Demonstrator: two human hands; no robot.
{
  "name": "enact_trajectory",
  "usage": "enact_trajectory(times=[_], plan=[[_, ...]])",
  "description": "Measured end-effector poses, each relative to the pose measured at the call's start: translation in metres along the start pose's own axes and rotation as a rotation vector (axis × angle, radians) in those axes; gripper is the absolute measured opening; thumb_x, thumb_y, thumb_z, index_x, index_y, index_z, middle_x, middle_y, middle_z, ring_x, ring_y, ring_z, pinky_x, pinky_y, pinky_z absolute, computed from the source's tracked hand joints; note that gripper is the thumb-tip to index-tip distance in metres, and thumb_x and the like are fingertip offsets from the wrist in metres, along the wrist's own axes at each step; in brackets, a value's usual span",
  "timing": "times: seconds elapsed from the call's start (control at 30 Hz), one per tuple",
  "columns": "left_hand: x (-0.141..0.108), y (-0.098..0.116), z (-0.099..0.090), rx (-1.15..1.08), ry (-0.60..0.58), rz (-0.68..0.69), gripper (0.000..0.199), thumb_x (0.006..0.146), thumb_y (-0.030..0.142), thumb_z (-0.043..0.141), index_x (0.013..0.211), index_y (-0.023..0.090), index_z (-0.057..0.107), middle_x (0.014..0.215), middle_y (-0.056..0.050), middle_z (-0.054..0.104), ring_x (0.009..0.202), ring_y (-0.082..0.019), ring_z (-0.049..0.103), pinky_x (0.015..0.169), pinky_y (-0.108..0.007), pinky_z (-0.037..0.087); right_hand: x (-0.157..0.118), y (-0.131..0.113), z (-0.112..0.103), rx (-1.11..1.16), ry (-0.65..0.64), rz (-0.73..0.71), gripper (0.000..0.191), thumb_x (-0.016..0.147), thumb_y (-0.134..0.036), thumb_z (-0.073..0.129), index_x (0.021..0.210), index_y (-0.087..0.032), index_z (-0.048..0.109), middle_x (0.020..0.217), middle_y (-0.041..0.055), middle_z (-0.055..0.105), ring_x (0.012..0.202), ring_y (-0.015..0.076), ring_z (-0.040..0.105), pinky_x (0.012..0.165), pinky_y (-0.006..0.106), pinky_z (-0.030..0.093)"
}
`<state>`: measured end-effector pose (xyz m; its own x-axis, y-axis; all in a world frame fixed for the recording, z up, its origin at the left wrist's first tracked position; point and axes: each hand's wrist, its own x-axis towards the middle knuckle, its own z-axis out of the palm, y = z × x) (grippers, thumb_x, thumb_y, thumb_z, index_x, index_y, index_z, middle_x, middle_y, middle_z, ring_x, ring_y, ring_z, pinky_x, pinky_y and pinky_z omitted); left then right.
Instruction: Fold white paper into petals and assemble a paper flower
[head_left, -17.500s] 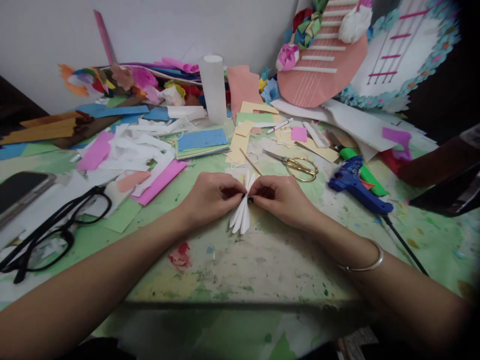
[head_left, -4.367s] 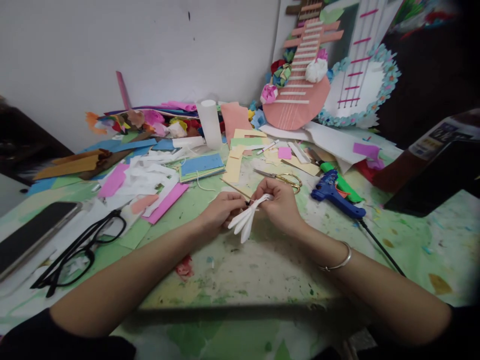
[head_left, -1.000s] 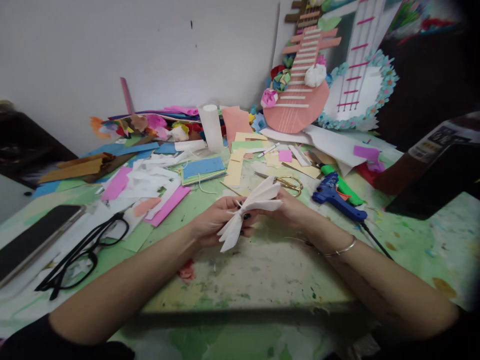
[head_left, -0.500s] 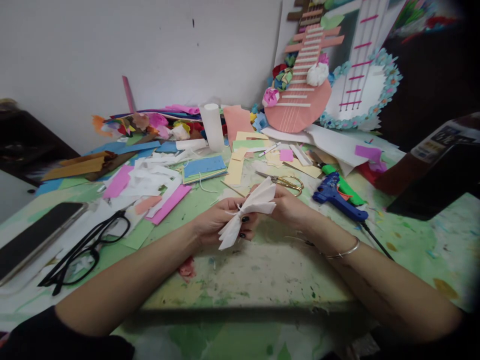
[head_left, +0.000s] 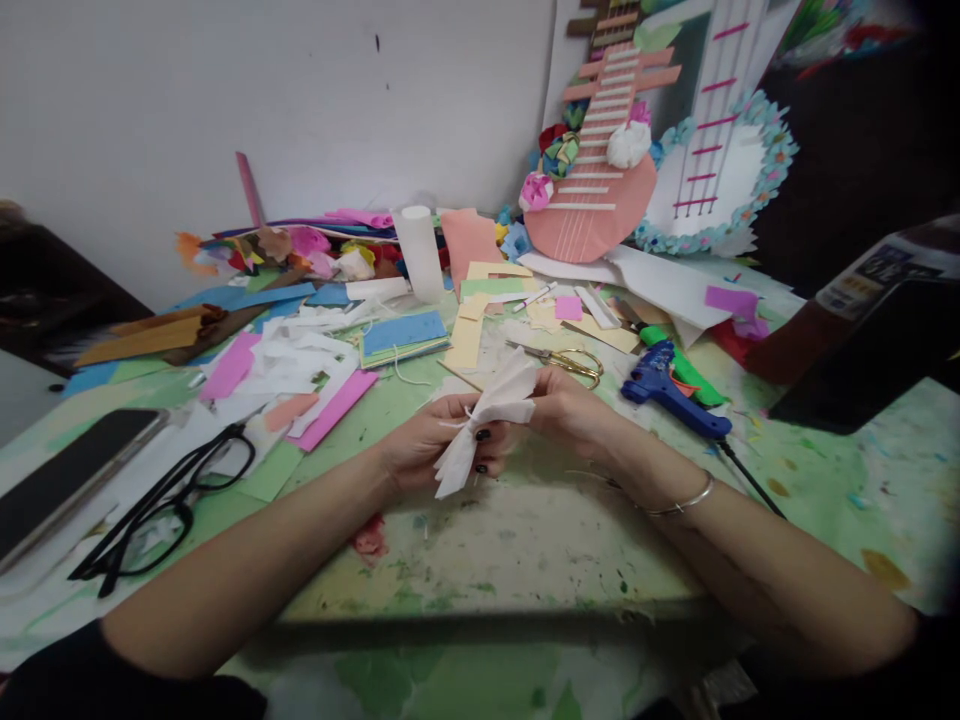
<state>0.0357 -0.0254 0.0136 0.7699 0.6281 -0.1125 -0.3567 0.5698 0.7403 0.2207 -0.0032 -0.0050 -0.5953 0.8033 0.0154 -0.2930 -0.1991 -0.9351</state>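
A white pleated paper bow point(head_left: 491, 415), pinched at its middle with a thin white string, is held above the table's front part. My left hand point(head_left: 431, 440) grips it at the tied middle, and dark-nailed fingertips show beneath the paper. Its upper right fan is between the fingers of my right hand point(head_left: 559, 405). Gold-handled scissors point(head_left: 566, 362) lie just behind my right hand. To the right of them rests a blue glue gun point(head_left: 671, 392) beside a green-handled tool point(head_left: 694, 375).
Black glasses point(head_left: 176, 500) and a phone point(head_left: 71, 480) lie at the left. Paper scraps point(head_left: 296, 360) and a blue-topped pad point(head_left: 405, 333) sit behind my left hand. A white roll point(head_left: 420, 255) stands upright near the wall. A dark object point(head_left: 870, 350) stands right, beside a bottle point(head_left: 892, 270).
The whole view has shifted slightly, with things sitting a little further left in the picture. Both hands keep hold of the paper bow, which has barely turned.
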Motion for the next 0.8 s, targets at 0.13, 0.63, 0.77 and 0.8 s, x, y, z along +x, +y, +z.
enact_trajectory(times=[0.13, 0.63, 0.77, 0.8], plan=[[0.002, 0.0, 0.001, -0.005, 0.009, -0.005, 0.008, 0.077, 0.008, 0.064, 0.079, 0.014, 0.059, 0.062, 0.003, 0.039, 0.054, -0.007, 0.039, 0.054, -0.022, 0.042, 0.003, 0.0, 0.001, -0.029, 0.057, -0.058, 0.019, 0.063, -0.024, 0.08, 0.077, -0.014, 0.073, 0.076, 0.0033, 0.07, 0.072, 0.0134, 0.062, 0.073, 0.027, 0.048], [0.017, 0.013, -0.03, 0.099, 0.466, 0.285, 0.018, 0.073, 0.005, 0.066, 0.09, 0.01, 0.066, 0.066, 0.001, 0.057, 0.05, -0.006, 0.05, 0.053, -0.021, 0.053, -0.001, -0.027, 0.0, -0.548, 0.261, -0.142, 0.023, 0.075, -0.03, 0.064, 0.058, -0.017, 0.058, 0.064, 0.0002, 0.057, 0.062, 0.0105, 0.049, 0.062, 0.027, 0.039], [0.018, 0.008, -0.029, 0.243, 0.532, 0.304, 0.02, 0.069, 0.014, 0.073, 0.089, 0.01, 0.068, 0.063, 0.001, 0.06, 0.047, -0.006, 0.05, 0.046, -0.017, 0.045, -0.005, -0.03, 0.003, -0.516, 0.207, -0.183, 0.027, 0.069, -0.016, 0.06, 0.047, -0.018, 0.044, 0.076, 0.0029, 0.061, 0.072, 0.0125, 0.054, 0.068, 0.029, 0.04], [0.018, 0.006, -0.027, 0.276, 0.53, 0.313, 0.021, 0.069, 0.016, 0.074, 0.088, 0.01, 0.068, 0.064, 0.001, 0.061, 0.047, -0.006, 0.049, 0.045, -0.015, 0.041, -0.005, -0.029, 0.004, -0.509, 0.188, -0.187, 0.029, 0.067, -0.014, 0.059, 0.045, -0.018, 0.041, 0.076, 0.0031, 0.061, 0.073, 0.0133, 0.055, 0.068, 0.029, 0.04]])
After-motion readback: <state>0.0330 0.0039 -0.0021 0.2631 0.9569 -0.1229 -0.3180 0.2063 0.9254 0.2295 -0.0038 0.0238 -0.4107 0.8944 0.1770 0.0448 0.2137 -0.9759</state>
